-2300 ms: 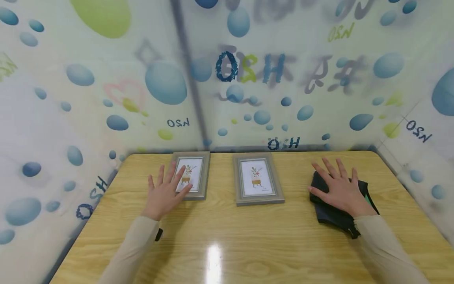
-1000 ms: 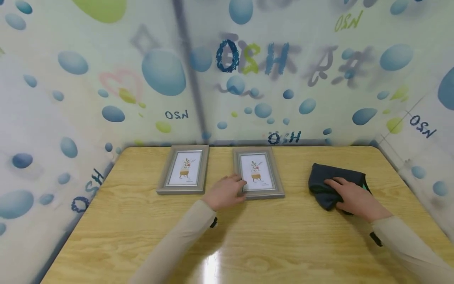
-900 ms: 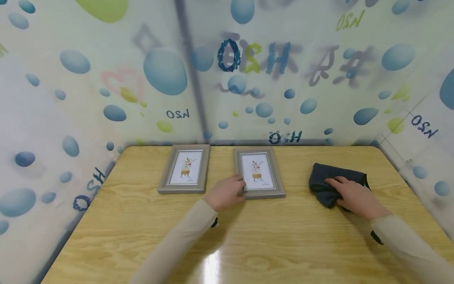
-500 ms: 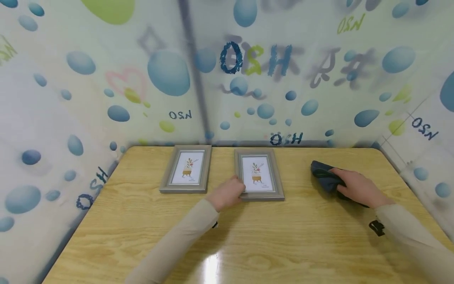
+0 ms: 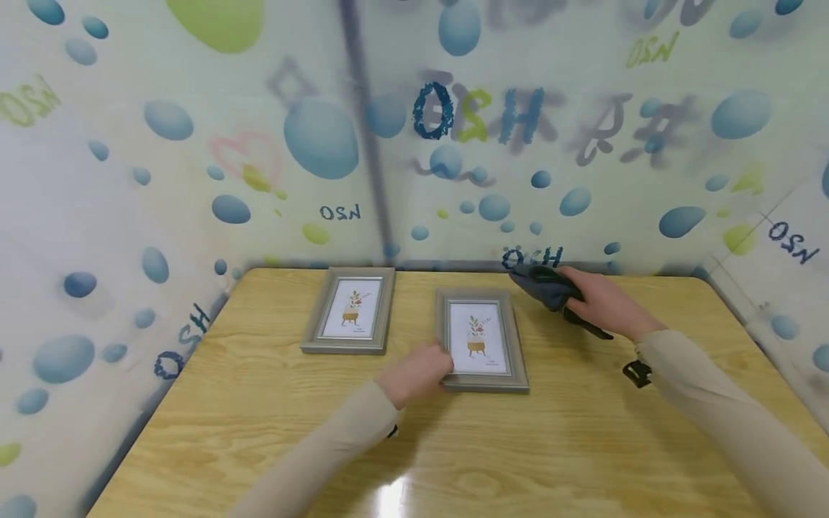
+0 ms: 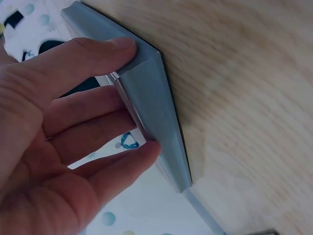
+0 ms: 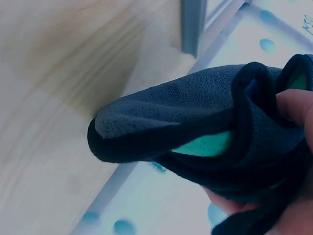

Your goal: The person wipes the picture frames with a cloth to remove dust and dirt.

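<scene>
My left hand (image 5: 417,374) grips the near left corner of the right-hand picture frame (image 5: 479,338), a grey frame round a drawing of a potted plant. In the left wrist view the thumb presses one outer side of the frame (image 6: 154,103) and the fingers touch another part of its edge. A dark cloth (image 5: 544,288) with black edging is bunched in my right hand (image 5: 605,302), raised above the table just right of that frame's far corner. Its green inner side shows in the right wrist view of the cloth (image 7: 171,112).
A matching picture frame (image 5: 350,309) lies to the left, near the table's back edge. The wooden table (image 5: 311,432) meets a wall (image 5: 259,144) printed with blue and green drops behind it, and further walls stand at both sides.
My left hand went from above the left frame to the right frame, which has slid toward me. My right hand took hold of the cloth, lifted it and carried it leftward.
</scene>
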`<state>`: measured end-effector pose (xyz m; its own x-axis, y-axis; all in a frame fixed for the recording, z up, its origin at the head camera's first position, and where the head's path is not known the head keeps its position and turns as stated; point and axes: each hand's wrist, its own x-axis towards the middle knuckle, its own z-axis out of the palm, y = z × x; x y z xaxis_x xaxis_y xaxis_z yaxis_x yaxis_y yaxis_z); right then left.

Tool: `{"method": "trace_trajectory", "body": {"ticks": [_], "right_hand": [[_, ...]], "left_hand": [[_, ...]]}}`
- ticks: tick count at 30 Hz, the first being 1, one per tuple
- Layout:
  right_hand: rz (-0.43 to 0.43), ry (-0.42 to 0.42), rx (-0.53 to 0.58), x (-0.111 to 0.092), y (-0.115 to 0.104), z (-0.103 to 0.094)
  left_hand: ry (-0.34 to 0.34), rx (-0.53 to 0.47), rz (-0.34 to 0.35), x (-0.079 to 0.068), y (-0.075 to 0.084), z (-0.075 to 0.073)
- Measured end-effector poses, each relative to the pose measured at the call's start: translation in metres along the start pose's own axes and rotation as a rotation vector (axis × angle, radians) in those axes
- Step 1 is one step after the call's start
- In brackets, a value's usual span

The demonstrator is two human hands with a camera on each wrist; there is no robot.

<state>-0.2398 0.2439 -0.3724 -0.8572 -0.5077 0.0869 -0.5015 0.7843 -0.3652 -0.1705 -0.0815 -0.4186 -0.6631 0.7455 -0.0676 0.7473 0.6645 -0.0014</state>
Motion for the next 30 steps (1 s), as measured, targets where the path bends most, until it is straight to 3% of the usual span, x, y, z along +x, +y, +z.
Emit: {"method": "trace_trajectory", "body": {"ticks": [8,12,15,22,30], "right_hand": [[-0.105,-0.036,-0.007,0.046,-0.016,0.027],[-0.141,-0.129,-0.065,0.058,-0.021,0.049],[-0.135,-0.192,-0.132,0.059,-0.021,0.060],[-0.147,-0.190,-0.133,0.063,-0.025,0.058],[-0.072,-0.272,-0.127,0.089,-0.039,0.064]], "left_hand": [[0.002,-0.058,0.003,0.003,0.008,0.002],[0.015,-0.106,-0.037,0.004,0.008,0.005],[0.006,-0.089,-0.075,0.005,0.006,0.007],[-0.114,-0.093,-0.149,0.008,-0.003,0.004],[-0.146,0.009,-0.096,0.016,-0.002,0.002]]}}
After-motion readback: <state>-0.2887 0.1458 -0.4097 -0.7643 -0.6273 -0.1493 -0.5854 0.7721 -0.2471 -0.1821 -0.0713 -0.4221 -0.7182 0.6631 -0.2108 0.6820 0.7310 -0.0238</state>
